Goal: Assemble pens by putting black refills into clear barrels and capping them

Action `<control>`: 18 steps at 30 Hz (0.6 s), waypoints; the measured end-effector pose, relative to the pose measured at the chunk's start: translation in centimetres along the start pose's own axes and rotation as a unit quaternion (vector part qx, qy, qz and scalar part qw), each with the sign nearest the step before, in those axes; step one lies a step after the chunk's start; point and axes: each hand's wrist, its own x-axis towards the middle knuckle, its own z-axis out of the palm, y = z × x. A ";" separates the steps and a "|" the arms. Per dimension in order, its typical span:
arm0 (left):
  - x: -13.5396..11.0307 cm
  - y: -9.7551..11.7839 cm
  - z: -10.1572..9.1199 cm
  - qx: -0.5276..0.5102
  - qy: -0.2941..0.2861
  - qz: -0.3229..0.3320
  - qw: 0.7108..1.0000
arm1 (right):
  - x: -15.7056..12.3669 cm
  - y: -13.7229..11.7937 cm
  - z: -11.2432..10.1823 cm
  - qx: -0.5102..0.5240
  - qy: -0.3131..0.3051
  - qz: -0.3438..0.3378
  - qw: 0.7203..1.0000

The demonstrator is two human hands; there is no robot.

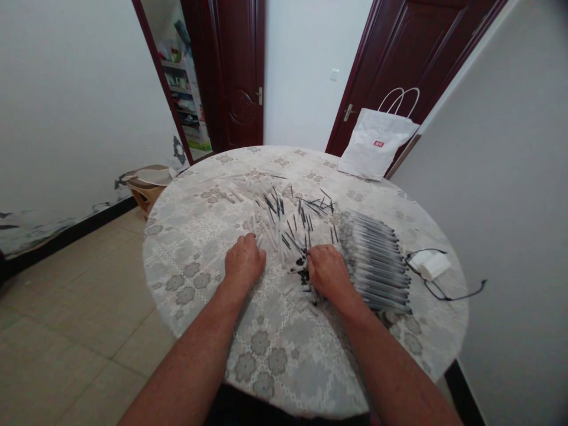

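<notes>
Over the near middle of the round table, my left hand is closed, fingers curled in. A pale tube end shows by its thumb, but what the fingers hold is hidden. My right hand is also closed, its fingertips down at a cluster of small black pen parts; its grip cannot be made out. Between and beyond both hands lie loose clear pen barrels and thin black refills, scattered at many angles. Just right of my right hand, a neat pile of pens lies side by side.
A patterned cloth covers the round table. Black-framed glasses and a folded white item lie at the right edge. A white paper bag stands at the back right. A wooden stool is by the left wall.
</notes>
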 end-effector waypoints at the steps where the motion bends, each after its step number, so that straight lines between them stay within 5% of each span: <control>1: 0.0 0.0 0.0 -0.011 0.005 -0.003 1.000 | 0.1 0.3 0.1 0.008 0.000 0.003 1.000; 9: 0.6 0.4 0.1 -0.117 0.035 0.008 0.992 | 1.4 1.1 -1.1 0.025 -0.002 0.045 0.999; 18: 0.9 0.5 0.3 -0.271 0.026 0.022 0.962 | 2.6 -1.7 -1.3 -0.003 -0.065 0.007 0.998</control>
